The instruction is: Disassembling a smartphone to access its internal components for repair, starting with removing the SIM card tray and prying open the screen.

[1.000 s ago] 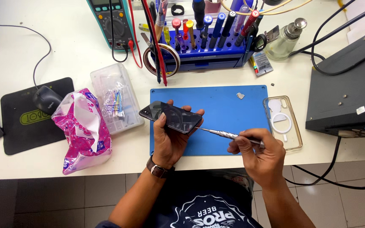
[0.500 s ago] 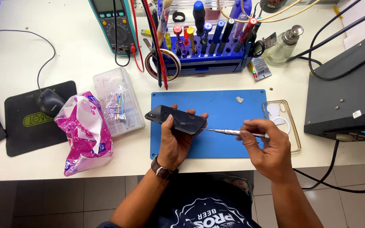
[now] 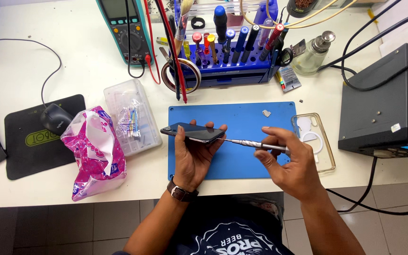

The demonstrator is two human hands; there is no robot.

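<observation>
A dark phone point(image 3: 193, 132) is clasped in the left hand point(image 3: 192, 153), held level above the blue mat point(image 3: 242, 158). A slim metal screwdriver point(image 3: 253, 144) is pinched by the right hand point(image 3: 289, 163), its tip set against the phone's end. A clear case point(image 3: 324, 151) lies on the white surface point(image 3: 34, 189), beside a pink bag point(image 3: 95, 151).

mat point(image 3: 242, 160): centre of table point(image 3: 72, 52), near front edge
phone point(image 3: 192, 132): over mat's left edge
screwdriver point(image 3: 253, 144): right of phone, tip at its end
clear case point(image 3: 324, 151): right of mat
tool rack point(image 3: 227, 71): behind mat
parts box point(image 3: 133, 118): left of mat
bag point(image 3: 95, 151): left of parts box
</observation>
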